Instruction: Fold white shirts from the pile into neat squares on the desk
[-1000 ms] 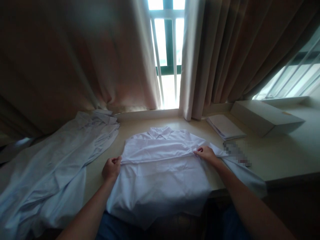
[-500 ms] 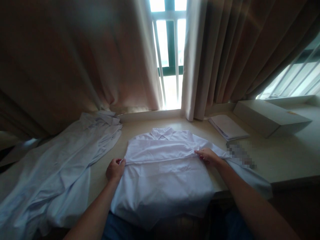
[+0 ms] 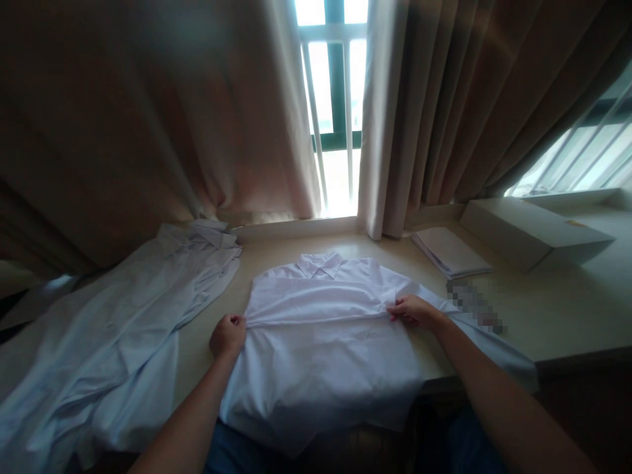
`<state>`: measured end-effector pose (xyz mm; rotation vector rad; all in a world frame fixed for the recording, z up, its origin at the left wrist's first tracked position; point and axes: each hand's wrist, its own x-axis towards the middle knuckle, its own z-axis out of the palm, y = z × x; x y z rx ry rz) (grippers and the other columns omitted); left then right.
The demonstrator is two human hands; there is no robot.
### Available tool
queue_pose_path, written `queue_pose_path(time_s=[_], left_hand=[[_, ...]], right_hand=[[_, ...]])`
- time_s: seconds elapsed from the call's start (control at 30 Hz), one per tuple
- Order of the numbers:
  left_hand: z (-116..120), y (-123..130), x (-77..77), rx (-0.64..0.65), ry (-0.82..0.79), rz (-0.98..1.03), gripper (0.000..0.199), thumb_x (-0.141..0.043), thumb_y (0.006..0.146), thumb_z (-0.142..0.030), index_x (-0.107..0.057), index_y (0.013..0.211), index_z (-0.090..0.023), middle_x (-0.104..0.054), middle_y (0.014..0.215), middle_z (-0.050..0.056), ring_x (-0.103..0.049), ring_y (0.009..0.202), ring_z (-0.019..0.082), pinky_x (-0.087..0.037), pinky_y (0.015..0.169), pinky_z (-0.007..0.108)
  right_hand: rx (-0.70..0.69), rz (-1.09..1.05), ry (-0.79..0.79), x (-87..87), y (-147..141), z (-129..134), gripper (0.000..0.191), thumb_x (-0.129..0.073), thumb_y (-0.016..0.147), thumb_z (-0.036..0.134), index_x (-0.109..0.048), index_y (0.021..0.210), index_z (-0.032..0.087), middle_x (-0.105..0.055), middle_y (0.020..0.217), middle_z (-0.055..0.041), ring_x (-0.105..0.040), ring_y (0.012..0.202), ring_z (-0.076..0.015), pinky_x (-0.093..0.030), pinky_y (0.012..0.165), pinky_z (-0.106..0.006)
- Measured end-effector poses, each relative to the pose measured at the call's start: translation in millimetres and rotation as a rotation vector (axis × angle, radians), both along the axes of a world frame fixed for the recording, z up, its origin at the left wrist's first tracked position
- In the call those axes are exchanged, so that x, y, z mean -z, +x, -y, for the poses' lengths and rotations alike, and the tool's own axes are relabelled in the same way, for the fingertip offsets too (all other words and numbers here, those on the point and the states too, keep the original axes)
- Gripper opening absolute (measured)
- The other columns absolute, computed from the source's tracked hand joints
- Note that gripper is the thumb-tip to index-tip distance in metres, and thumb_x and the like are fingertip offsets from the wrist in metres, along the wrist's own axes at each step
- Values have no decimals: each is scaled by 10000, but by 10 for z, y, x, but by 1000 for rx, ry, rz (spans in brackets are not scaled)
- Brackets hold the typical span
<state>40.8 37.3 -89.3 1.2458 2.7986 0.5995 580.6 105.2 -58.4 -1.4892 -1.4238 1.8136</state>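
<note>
A white collared shirt (image 3: 326, 368) lies flat with its collar toward the window and its lower part hanging over the table's front edge. One sleeve is laid across the chest; the other stretches out to the right, past my right forearm. At the left edge of the shirt, my left hand (image 3: 228, 334) pinches the fabric at the end of the crosswise sleeve. My right hand (image 3: 412, 311) grips the sleeve's lower edge near the right side. Between the hands the edge runs nearly straight. The fingertips of both hands are partly hidden.
A heap of white shirts (image 3: 128, 316) covers the table's left side. Toward the back right are a folded white garment (image 3: 451, 251) and a pale box (image 3: 538, 227). A blurred-out item (image 3: 476, 306) lies right of the shirt. Curtains (image 3: 419, 112) hang behind the table (image 3: 557, 316).
My right hand has shifted slightly right and toward me, drawing the sleeve's edge a little lower and straighter. My left hand stays almost in place.
</note>
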Motion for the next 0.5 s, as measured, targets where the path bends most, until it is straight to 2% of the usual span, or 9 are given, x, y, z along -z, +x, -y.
queue_pose_path(time_s=[0.17, 0.23, 0.3, 0.37, 0.43, 0.5], left_hand=[[24, 35, -23, -19, 11, 25, 324, -465, 835, -419, -630, 1008, -201, -684, 1040, 141, -630, 946, 310, -447, 743, 364], [30, 45, -34, -27, 4, 38, 321, -459, 832, -392, -627, 1026, -200, -682, 1064, 139, -630, 960, 307, -448, 744, 360], [10, 38, -64, -32, -11, 50, 322, -454, 824, -370, -634, 1026, -196, -683, 1061, 146, -635, 948, 311, -451, 730, 361], [-63, 3, -128, -24, -39, 69, 328, -456, 813, -374, -650, 997, -185, -690, 1028, 161, -643, 919, 318, -455, 710, 364], [-203, -53, -224, 2, -71, 86, 357, -465, 805, -427, -671, 939, -168, -695, 987, 183, -647, 912, 328, -459, 708, 365], [-404, -109, -329, 33, -99, 100, 428, -477, 788, -519, -687, 861, -153, -699, 937, 202, -646, 925, 343, -465, 722, 370]], right_hand=[[-52, 283, 167, -49, -12, 42, 374, -724, 693, 485, -628, 590, 139, -540, 460, 15, -286, 365, -48, -148, 360, -199], [-38, 333, 247, -90, -2, 22, 378, -704, 707, 498, -642, 596, 143, -558, 470, 5, -339, 378, -65, -184, 381, -205], [37, 415, 357, -130, 27, -24, 351, -690, 723, 482, -656, 622, 148, -609, 521, -15, -454, 429, -98, -261, 425, -211], [168, 565, 481, -154, 64, -83, 310, -665, 751, 455, -662, 654, 160, -645, 568, -29, -559, 520, -140, -327, 490, -221], [268, 718, 575, -156, 86, -133, 266, -635, 782, 430, -663, 702, 178, -679, 645, -44, -617, 621, -171, -355, 546, -230], [290, 826, 646, -134, 72, -153, 212, -615, 807, 394, -660, 753, 194, -702, 744, -55, -635, 699, -181, -364, 586, -235]])
